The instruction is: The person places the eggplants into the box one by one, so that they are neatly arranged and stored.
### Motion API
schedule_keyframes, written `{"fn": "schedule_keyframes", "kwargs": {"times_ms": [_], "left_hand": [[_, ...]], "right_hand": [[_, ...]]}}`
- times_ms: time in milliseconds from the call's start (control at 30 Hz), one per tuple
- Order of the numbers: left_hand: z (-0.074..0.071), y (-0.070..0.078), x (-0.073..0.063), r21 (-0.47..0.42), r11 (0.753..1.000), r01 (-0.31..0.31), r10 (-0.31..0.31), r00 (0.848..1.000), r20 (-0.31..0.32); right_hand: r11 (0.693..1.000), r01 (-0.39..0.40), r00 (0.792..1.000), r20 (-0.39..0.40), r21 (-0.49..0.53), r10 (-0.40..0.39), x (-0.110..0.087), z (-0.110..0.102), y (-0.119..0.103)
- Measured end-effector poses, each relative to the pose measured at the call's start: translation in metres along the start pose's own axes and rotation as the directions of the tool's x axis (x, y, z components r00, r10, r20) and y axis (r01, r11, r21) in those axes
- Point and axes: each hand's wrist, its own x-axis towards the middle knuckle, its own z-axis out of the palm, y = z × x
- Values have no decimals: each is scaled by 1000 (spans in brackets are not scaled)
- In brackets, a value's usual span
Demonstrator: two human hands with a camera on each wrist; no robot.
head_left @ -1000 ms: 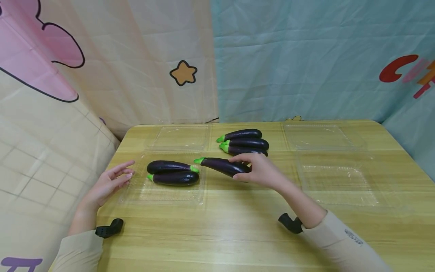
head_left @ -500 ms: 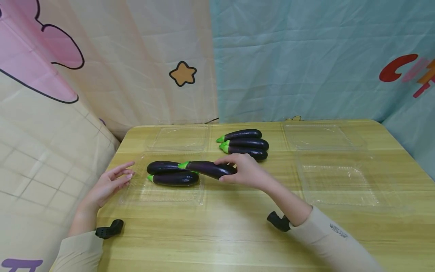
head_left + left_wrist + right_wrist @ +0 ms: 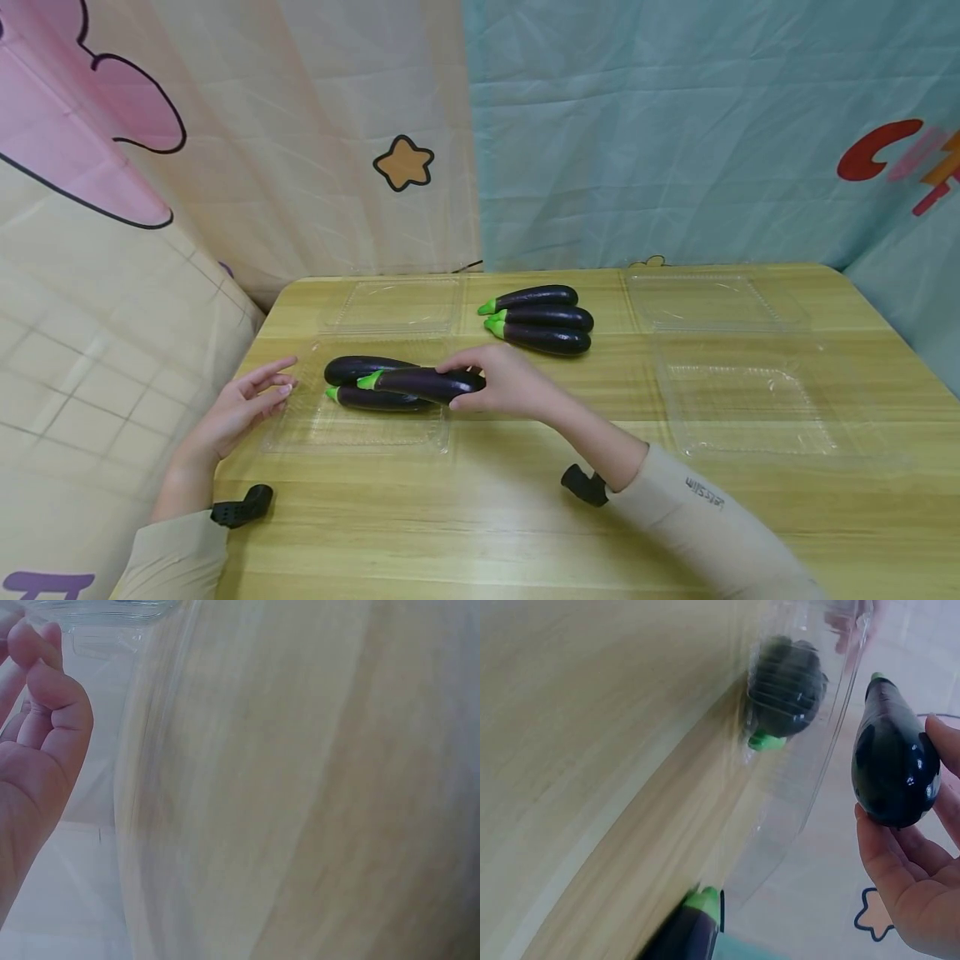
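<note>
My right hand (image 3: 498, 383) grips an eggplant (image 3: 427, 384) by its rounded end, thumb on one side and fingers on the other. In the right wrist view this eggplant (image 3: 896, 761) hangs above the rim of the clear plastic box (image 3: 352, 437), its green stem pointing away from the hand. Two more eggplants (image 3: 382, 400) lie side by side in that box, partly hidden under the held one. My left hand (image 3: 243, 408) is by the box's left edge with fingers loosely bent and nothing in them; the left wrist view shows the same hand (image 3: 45, 742) beside the clear plastic.
Three eggplants (image 3: 551, 317) lie together on the wooden table (image 3: 465, 517), stems to the left. Another clear box (image 3: 750, 408) stands at the right with its lid (image 3: 697, 302) folded back behind. The left box's lid (image 3: 401, 304) lies behind it. Printed curtains hang beyond.
My right hand has carried the eggplant leftward from the table's middle to over the left box. The left hand has stayed in place.
</note>
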Motion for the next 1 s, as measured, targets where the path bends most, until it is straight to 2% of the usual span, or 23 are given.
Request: {"fn": "schedule_keyframes", "kwargs": {"times_ms": [167,633,1000], "left_hand": [[0,0,0,-11,1000,-6,6,1000,-4],[0,-1,2,-12,1000,-11,10,1000,-8],[0,-3,1,-35,999,-22,21,1000,-7]], "right_hand": [[999,16,1000,16,-44,-16,9,9,-4],[998,26,997,75,-51,-23,35,30,-18],[993,29,994,105,-116,-17,46,45,-28]]}}
